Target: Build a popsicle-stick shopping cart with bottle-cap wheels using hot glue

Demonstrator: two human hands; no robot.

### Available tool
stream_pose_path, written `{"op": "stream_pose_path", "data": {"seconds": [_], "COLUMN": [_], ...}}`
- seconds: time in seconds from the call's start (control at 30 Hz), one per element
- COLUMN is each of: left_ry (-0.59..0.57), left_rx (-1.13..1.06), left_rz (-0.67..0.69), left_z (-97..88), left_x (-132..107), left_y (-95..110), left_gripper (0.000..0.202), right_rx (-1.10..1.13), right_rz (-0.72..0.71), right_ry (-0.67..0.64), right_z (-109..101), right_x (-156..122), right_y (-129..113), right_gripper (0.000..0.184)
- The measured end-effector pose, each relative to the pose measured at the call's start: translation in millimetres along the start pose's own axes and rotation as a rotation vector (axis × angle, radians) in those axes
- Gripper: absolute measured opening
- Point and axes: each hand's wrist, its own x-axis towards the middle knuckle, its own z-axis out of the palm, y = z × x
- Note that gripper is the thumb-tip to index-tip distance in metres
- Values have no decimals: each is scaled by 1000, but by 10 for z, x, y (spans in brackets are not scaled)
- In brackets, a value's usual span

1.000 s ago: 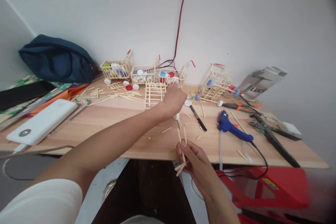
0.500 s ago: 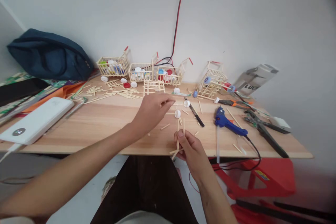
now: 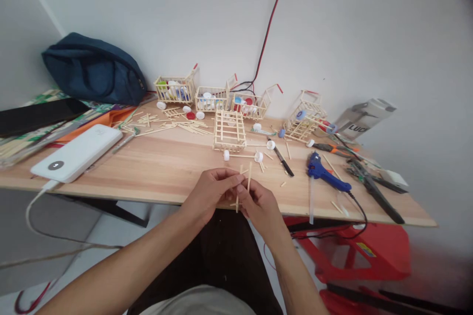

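A long wooden bench (image 3: pixel 155 167) runs across the middle of the frame. A dark blue bag (image 3: pixel 92 71) is slumped against the wall at the upper left, and a red plastic stool (image 3: pixel 369 251) sits under the bench at the lower right. A white power bank (image 3: pixel 76 152) lies on the left part of the bench with its cable hanging off the near edge. Along the wall in the centre stands a row of little stick-built carts (image 3: pixel 212 98) filled with bottle caps. A flat lattice panel (image 3: pixel 229 132) of the same sticks lies just in front of them. A blue glue gun (image 3: pixel 325 174) lies right of centre, its nozzle pointing to the back.

Both hands meet at the near edge of the bench, in the lower centre of the frame. The left hand (image 3: pixel 209 194) comes in from the lower left and the right hand (image 3: pixel 260 204) from the lower right, their fingertips touching. Between them are a few wooden sticks (image 3: pixel 249 177), and the fingers of both hands are pinched closed on them. The clearest stick stands almost upright with its long axis pointing up the frame, and it rises above the right hand's fingers. A shorter piece crosses low near the thumbs. The sticks lie directly between the two hands, and I can't tell which hand bears more of the grip.
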Motion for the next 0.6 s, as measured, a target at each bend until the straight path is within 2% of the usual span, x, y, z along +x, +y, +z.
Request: {"op": "stream_pose_path", "data": {"seconds": [0.13,0.37,0.6], "left_ry": [31,59,-39], "left_rx": [-60,-139,-56], "left_rz": [36,10,-10], "left_z": [-27,0,-41], "left_x": [-34,-133,-218], "left_y": [-29,-2,17], "left_gripper": [29,32,29], "right_rx": [87,172,178], "right_rz": [9,122,110], "right_ry": [-144,-140,-169], "right_z": [-7,52,74], "right_x": [-44,-43,-48], "right_y": [-102,-54,-64], "right_gripper": [37,40,42]}}
